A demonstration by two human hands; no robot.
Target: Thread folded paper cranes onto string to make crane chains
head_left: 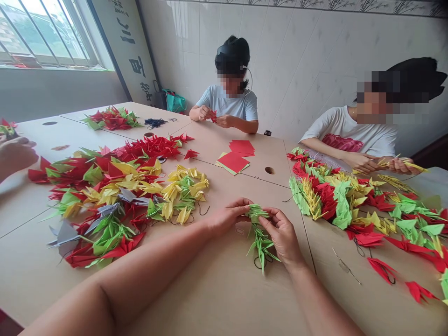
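Note:
Between my two hands is a string of green paper cranes [262, 243], its upper part pressed into a tight stack and its lower part hanging down to the table with a dark cord loop. My left hand [229, 217] grips the stack from the left, fingers closed on its edge. From the right, my right hand [283, 233] pinches the same stack between thumb and fingers. Left of my hands lies a curl of yellow and green folded cranes [187, 191] with a dark cord end. The undersides of the held cranes are hidden.
A heap of red, green, yellow and grey cranes [105, 186] covers the left. Red and green paper squares [234, 163] lie mid-table. Crane strings [336, 200] and a needle-like thin tool [346, 267] are right. Two co-workers sit opposite; another person's hand [16, 156] enters left.

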